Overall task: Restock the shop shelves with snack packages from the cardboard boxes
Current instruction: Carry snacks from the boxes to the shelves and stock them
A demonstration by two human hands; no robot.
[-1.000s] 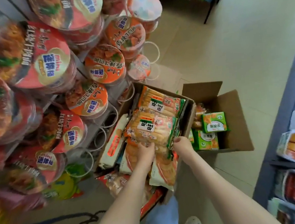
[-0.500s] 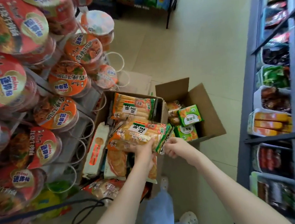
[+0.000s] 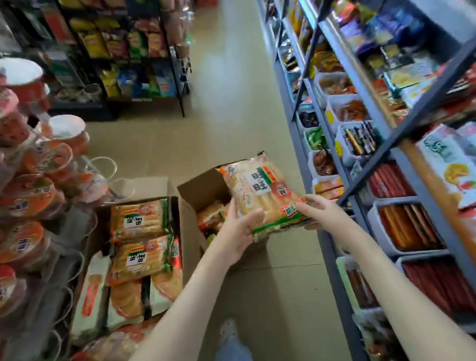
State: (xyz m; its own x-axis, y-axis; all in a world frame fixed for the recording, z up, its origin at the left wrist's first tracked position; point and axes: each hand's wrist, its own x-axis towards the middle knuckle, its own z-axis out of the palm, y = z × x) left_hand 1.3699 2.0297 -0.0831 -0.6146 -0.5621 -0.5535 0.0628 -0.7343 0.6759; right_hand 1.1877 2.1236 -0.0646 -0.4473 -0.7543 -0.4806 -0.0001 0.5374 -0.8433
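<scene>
You are gripping pack (image 3: 260,190) by near end, left hand (image 3: 239,229) under, right hand (image 3: 320,210) at corner, above box (image 3: 203,187). Shelf (image 3: 416,190) at 3 o'clock: best supporting underside, sliding in flat, label outward.

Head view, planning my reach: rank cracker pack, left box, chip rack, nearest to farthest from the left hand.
1. Cracker pack, in the left hand.
2. Left box, floor, to its left.
3. Chip rack, far up the aisle.

Pack (image 3: 260,190) gripped in left hand (image 3: 241,229) and right hand (image 3: 320,210) was glossy, crinkled plastic film. Box (image 3: 203,187) left of left hand was matt brown cardboard. Shelf frame (image 3: 327,259) right of right hand looked like smooth grey metal.
</scene>
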